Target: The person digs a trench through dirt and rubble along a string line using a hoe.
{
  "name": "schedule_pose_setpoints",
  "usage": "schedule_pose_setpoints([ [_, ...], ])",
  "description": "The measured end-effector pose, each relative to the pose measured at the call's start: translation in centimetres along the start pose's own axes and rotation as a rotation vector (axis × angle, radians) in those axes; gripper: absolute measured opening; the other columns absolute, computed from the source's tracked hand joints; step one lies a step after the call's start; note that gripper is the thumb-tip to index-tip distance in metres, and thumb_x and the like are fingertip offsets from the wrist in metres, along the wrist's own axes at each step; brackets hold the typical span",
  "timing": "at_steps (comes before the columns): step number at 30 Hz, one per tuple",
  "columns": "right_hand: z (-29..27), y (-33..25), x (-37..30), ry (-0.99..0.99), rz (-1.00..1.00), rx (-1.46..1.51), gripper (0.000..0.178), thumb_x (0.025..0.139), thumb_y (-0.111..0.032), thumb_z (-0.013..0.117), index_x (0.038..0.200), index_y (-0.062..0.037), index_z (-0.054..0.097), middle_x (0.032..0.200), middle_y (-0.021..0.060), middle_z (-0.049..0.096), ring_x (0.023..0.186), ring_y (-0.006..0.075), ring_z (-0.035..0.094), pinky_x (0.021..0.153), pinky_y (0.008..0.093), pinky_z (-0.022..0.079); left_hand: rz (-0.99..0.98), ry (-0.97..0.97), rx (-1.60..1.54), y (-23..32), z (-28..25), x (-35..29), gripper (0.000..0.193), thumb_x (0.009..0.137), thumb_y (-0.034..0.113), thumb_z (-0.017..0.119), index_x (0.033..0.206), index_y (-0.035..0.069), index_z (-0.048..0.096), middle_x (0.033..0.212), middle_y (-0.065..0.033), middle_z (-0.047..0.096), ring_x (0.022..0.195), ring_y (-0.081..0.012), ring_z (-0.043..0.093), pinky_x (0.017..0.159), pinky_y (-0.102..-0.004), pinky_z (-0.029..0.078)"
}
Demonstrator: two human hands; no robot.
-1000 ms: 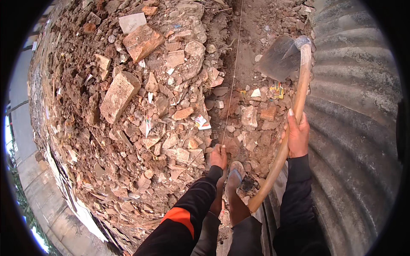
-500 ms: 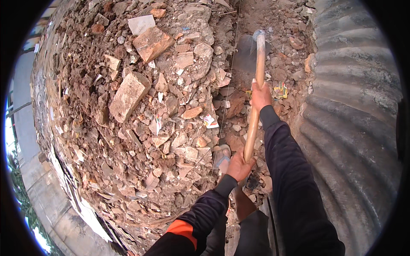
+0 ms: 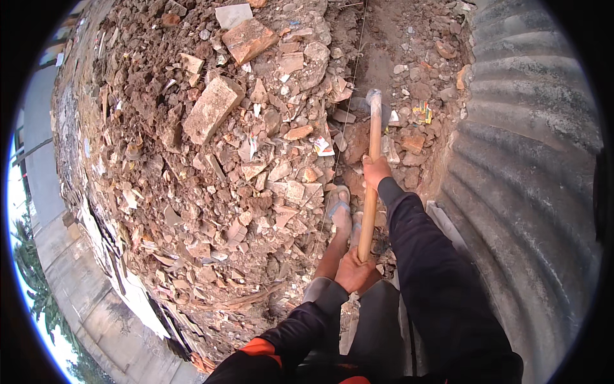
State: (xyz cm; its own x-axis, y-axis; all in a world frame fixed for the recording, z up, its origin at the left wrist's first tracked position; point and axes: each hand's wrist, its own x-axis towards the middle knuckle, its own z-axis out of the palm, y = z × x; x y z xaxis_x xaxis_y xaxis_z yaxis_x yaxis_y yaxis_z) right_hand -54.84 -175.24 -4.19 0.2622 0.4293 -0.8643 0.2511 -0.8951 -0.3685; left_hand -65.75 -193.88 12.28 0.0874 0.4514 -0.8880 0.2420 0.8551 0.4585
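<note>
My right hand (image 3: 377, 173) is closed round the middle of a hoe's wooden handle (image 3: 368, 217). Lower down, my left hand (image 3: 354, 271) grips the handle's near end. The hoe's metal head (image 3: 373, 97) sits low in a narrow dirt trench, its blade partly hidden behind the handle and a rock. Broken brick and stones lie around the blade. A small yellow and red wrapper (image 3: 423, 113) rests on the soil to its right. My sandaled foot (image 3: 339, 203) stands left of the handle.
A mound of soil, rubble and brick chunks (image 3: 214, 110) rises along the left. Beside it a thin string (image 3: 346, 118) runs along the trench. Corrugated grey sheeting (image 3: 524, 166) borders the right side. Paving (image 3: 83, 288) shows at far left.
The hoe has been drawn back toward me along the trench, and both hands have come nearer with it. The sandaled foot shows more fully. The view has shifted slightly.
</note>
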Motion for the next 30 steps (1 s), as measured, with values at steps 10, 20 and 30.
schedule_pose_setpoints([
  [10,-3.1,9.0,-2.5,-0.167,-0.084,-0.268,0.055,0.097,-0.035,0.059,0.122,0.0126,0.048,0.095,0.0264,0.067,0.065,0.0353,0.07,0.057,0.0433,0.059,-0.173,-0.151,-0.283,1.2,5.3,-8.4,0.013,0.079,0.01,0.064,0.086,0.0,0.06,0.059,-0.0035,0.054,0.04,-0.0131,0.05,0.036,-0.0291,0.043],
  [20,-9.3,4.6,-17.3,-0.227,0.094,0.052,0.039,0.091,-0.021,0.069,0.108,0.0101,0.053,0.082,0.0144,0.059,0.058,0.0265,0.063,0.05,0.0407,0.055,-0.176,-0.269,-0.233,8.9,4.4,-19.2,0.015,0.084,0.008,0.062,0.091,-0.001,0.053,0.064,-0.0032,0.052,0.042,-0.0125,0.05,0.036,-0.0279,0.041],
  [30,-10.7,3.9,-19.1,-0.207,0.283,0.61,0.029,0.091,-0.019,0.067,0.108,0.0001,0.053,0.08,0.0141,0.058,0.059,0.0274,0.062,0.052,0.0439,0.055,-0.18,-0.477,-0.205,14.9,-5.2,-23.9,0.018,0.085,0.019,0.063,0.086,0.002,0.055,0.064,-0.0029,0.053,0.045,-0.0127,0.051,0.036,-0.028,0.039],
])
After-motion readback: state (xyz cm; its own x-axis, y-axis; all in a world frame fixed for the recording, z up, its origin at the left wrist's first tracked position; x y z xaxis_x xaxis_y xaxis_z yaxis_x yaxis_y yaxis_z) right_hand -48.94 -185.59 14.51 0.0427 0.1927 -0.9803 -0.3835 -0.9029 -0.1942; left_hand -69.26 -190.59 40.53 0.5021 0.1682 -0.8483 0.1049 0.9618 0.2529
